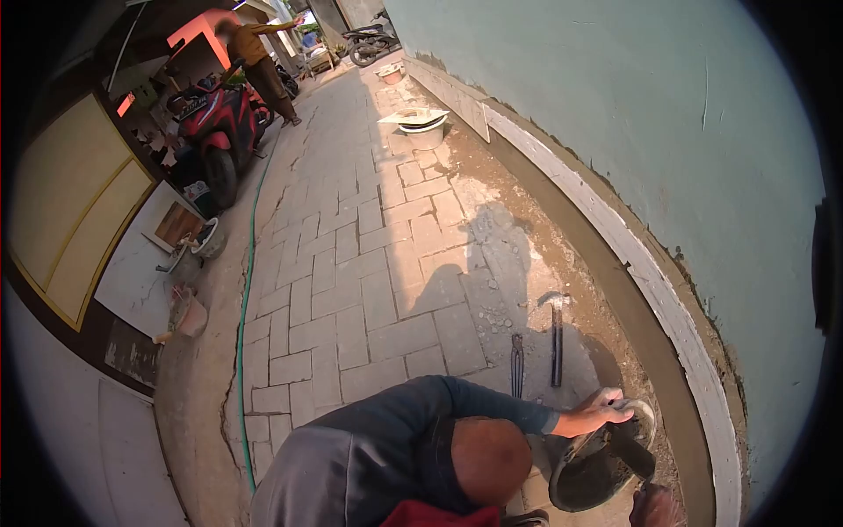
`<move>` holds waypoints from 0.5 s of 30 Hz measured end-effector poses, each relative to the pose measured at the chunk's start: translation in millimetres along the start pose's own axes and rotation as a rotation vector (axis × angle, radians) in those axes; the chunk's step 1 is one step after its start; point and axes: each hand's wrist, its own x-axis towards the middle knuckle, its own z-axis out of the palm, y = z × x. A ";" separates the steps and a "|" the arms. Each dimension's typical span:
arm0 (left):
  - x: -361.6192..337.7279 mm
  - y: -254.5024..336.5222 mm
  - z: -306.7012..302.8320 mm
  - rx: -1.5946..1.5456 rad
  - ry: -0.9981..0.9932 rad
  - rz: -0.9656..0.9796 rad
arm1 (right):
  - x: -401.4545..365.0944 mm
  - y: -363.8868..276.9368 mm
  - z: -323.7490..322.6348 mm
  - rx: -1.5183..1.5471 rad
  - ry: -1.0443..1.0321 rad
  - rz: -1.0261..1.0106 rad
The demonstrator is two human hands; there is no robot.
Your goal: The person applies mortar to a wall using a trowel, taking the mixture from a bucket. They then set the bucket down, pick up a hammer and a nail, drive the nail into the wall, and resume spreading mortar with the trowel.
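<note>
My left hand (600, 415) is closed on the rim of a bucket (562, 487), which is tilted and has grey mortar inside. A trowel (632, 452) has its dark blade over the bucket's opening. At the lower right edge, my right hand (655, 507) is closed at the trowel's handle end, partly blurred and cut off by the frame. Beyond the bucket, a hammer (557, 342) and a pair of pincers (517, 364) lie on the ground.
A pale green wall (685, 132) with a wet mortar strip (645, 351) along its base runs down the right. Farther up stands a tub (424, 133) with a board on top. A hose (248, 290), a red motorcycle (215, 132) and a person (256, 61) with one arm outstretched are leftward.
</note>
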 end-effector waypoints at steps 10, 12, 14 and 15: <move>-15.8 17.0 29.1 0.173 -0.052 -0.008 | 6.0 -21.9 88.2 -0.004 -0.263 0.152; -15.7 7.4 34.6 0.215 -0.063 0.044 | 15.6 3.1 134.6 0.024 -0.113 0.104; -9.3 -17.6 43.4 0.265 -0.053 0.151 | 22.3 19.7 186.6 0.044 0.032 0.071; -13.4 -13.4 46.2 0.255 -0.067 0.143 | 17.2 16.7 188.0 0.043 0.020 0.087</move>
